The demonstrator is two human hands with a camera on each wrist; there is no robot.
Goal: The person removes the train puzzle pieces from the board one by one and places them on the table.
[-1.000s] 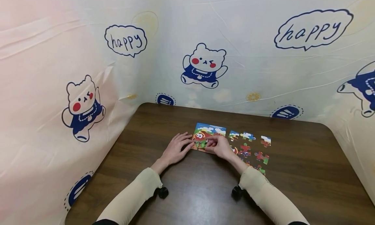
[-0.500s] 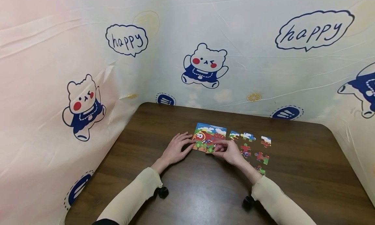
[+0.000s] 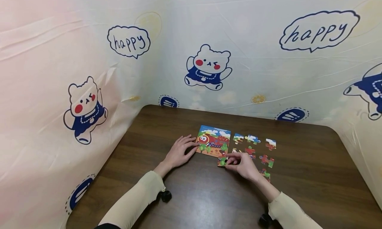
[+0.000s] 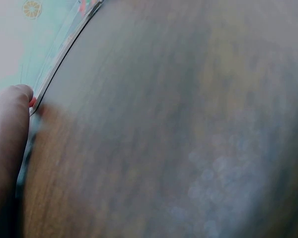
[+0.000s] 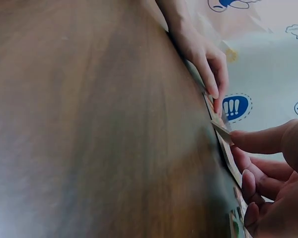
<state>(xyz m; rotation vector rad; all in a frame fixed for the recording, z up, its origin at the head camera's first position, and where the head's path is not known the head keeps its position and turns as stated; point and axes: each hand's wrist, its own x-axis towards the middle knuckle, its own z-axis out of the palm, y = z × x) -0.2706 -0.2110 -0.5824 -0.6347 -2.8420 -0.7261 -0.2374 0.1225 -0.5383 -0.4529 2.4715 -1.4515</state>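
Observation:
A square puzzle board (image 3: 214,138), printed with a red, round-eyed cartoon train under a blue sky, lies on the table. My left hand (image 3: 180,151) rests beside it with fingers extended, fingertips touching its left edge. Between thumb and fingers my right hand (image 3: 244,164) pinches a green-and-red jigsaw piece (image 3: 222,161) at the board's lower right corner. In the right wrist view that jigsaw piece (image 5: 222,132) appears edge-on and tilted; whether it touches the board is unclear. The left wrist view shows only part of the left hand (image 4: 9,134).
Several loose jigsaw pieces lie right of the board, among them a cloud piece (image 3: 252,139), a red-and-white piece (image 3: 271,143) and a red-green piece (image 3: 267,160). My right hand partly covers others. A printed cloth (image 3: 238,73) hangs behind the brown wooden table (image 3: 313,162).
My right hand has moved right and nearer to me, carrying the jigsaw piece from over the board to its lower right corner. More of the board's picture shows. The left hand stays put.

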